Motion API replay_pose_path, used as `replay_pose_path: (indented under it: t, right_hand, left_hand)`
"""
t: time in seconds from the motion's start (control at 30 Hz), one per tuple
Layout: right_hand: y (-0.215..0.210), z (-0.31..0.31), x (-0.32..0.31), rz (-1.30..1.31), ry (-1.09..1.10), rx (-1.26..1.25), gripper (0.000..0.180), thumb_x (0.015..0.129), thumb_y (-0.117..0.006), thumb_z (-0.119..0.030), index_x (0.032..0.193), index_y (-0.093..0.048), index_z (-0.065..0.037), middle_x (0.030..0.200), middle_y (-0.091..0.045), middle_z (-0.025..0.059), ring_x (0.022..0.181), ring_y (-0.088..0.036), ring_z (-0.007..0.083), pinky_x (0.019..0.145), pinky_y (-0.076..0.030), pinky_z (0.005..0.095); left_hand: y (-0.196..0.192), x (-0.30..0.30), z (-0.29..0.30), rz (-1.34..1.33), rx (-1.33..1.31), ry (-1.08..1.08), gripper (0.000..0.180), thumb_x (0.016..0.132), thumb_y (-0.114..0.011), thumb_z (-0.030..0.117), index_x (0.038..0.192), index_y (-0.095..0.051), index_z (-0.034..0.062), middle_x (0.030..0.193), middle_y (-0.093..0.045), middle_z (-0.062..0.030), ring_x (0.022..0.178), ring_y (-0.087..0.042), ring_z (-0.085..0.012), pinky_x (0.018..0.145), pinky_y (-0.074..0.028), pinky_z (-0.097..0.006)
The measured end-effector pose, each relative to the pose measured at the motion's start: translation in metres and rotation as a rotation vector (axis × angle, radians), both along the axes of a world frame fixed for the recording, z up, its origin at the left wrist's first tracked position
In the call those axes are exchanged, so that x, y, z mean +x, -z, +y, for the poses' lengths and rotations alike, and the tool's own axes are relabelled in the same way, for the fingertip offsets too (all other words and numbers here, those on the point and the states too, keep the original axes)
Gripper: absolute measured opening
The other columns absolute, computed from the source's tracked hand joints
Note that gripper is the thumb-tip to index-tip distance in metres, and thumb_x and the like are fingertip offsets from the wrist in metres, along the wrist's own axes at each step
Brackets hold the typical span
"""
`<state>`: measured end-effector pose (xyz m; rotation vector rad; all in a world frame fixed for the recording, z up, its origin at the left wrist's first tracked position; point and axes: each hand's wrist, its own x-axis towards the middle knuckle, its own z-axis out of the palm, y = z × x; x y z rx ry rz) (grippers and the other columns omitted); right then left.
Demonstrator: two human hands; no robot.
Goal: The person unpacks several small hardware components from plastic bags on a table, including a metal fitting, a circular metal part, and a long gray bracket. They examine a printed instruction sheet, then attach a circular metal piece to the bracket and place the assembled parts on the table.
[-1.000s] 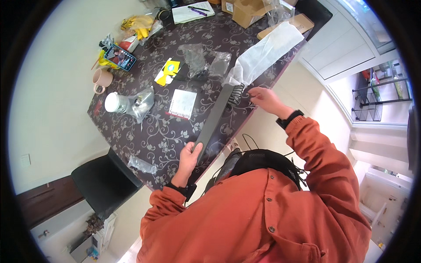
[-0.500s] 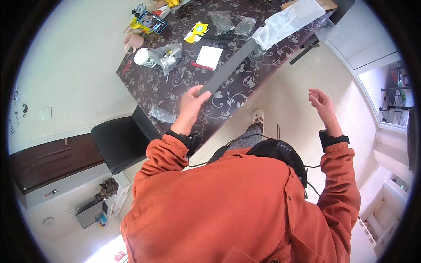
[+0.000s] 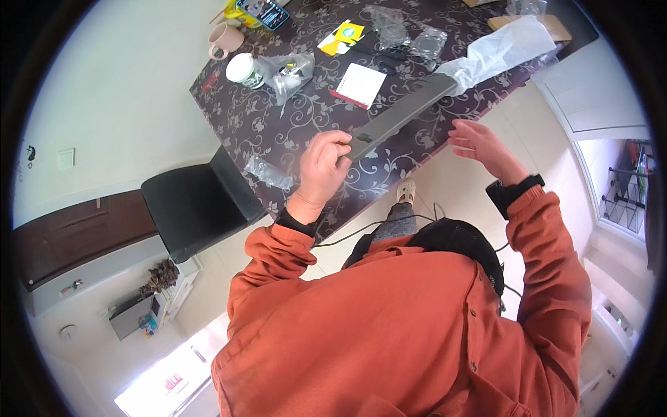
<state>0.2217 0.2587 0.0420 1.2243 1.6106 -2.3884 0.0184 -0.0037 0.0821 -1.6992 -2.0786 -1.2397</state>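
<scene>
A long dark grey bar point(image 3: 403, 115) slants across the patterned table, its far part inside a white translucent plastic sleeve point(image 3: 504, 52). At the bar's near end my left hand point(image 3: 324, 170) is closed, with fingertips and thumb at that end. A small dark mark shows on the bar's upper face beside the fingers. My right hand point(image 3: 483, 147) hovers off the table's right edge, apart from the bar. Its fingers are stretched out and hold nothing.
On the table point(image 3: 243, 135) lie a notepad point(image 3: 361, 85), yellow packets point(image 3: 345, 35), clear plastic bags point(image 3: 292, 73), a white-lidded cup point(image 3: 243, 69), a pink mug point(image 3: 226, 38) and a phone point(image 3: 262, 12). A black chair point(image 3: 191, 201) stands at the left.
The bar's broader face now shows, with its dark mark. My right hand has come left toward the bar and its fingers have straightened. The whole view has shifted a little.
</scene>
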Motion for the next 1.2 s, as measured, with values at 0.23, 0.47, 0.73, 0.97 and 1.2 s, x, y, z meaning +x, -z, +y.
replay_pose_path:
  t: [0.23,0.47,0.73,0.97,1.2]
  right_hand:
    - [0.049,0.014,-0.072,0.113,0.251,-0.516,0.029,0.095,-0.057,-0.026,0.111,-0.054,-0.001,0.096,-0.062,0.0089,0.092,-0.063,0.0218,0.081,-0.055,0.0361]
    - [0.07,0.023,-0.093,0.07,0.282,-0.506,0.012,0.094,-0.052,-0.007,0.106,-0.054,-0.005,0.097,-0.065,0.0074,0.088,-0.066,0.0216,0.08,-0.055,0.0376]
    - [0.085,0.027,-0.095,0.019,0.275,-0.567,0.03,0.093,-0.053,-0.007,0.122,-0.045,-0.003,0.113,-0.059,0.01,0.101,-0.062,0.0277,0.093,-0.049,0.0448]
    - [0.073,0.045,-0.092,-0.157,-0.183,-0.466,0.045,0.096,-0.051,-0.031,0.121,-0.045,0.005,0.118,-0.057,0.0159,0.098,-0.063,0.0293,0.082,-0.056,0.0378]
    - [0.056,0.079,-0.075,-0.124,-0.404,-0.291,0.04,0.093,-0.058,-0.033,0.109,-0.059,0.004,0.104,-0.063,0.0118,0.093,-0.064,0.0203,0.077,-0.056,0.0328]
  left_hand:
    - [0.01,-0.011,-0.013,0.072,0.015,0.17,0.026,0.064,-0.068,-0.009,0.08,-0.051,0.003,0.092,-0.062,-0.0099,0.078,-0.062,-0.0282,0.062,-0.054,-0.034]
    - [0.01,-0.029,-0.014,-0.03,-0.64,0.222,0.018,0.07,-0.061,0.0,0.087,-0.058,0.0044,0.104,-0.062,-0.0092,0.098,-0.059,-0.0285,0.088,-0.047,-0.038]
    - [0.02,-0.076,0.112,-0.176,-0.876,0.158,0.028,0.08,-0.067,0.012,0.106,-0.061,0.0048,0.102,-0.063,-0.013,0.093,-0.06,-0.0354,0.081,-0.049,-0.041]
    - [0.073,-0.065,0.313,-0.048,-0.794,-0.024,0.048,0.079,-0.068,0.024,0.123,-0.053,0.0093,0.113,-0.056,-0.0183,0.107,-0.055,-0.0376,0.088,-0.048,-0.042]
    - [0.095,-0.072,0.346,-0.098,-0.741,-0.105,0.063,0.07,-0.074,0.027,0.125,-0.05,0.0088,0.11,-0.056,-0.0188,0.105,-0.055,-0.0374,0.088,-0.048,-0.043]
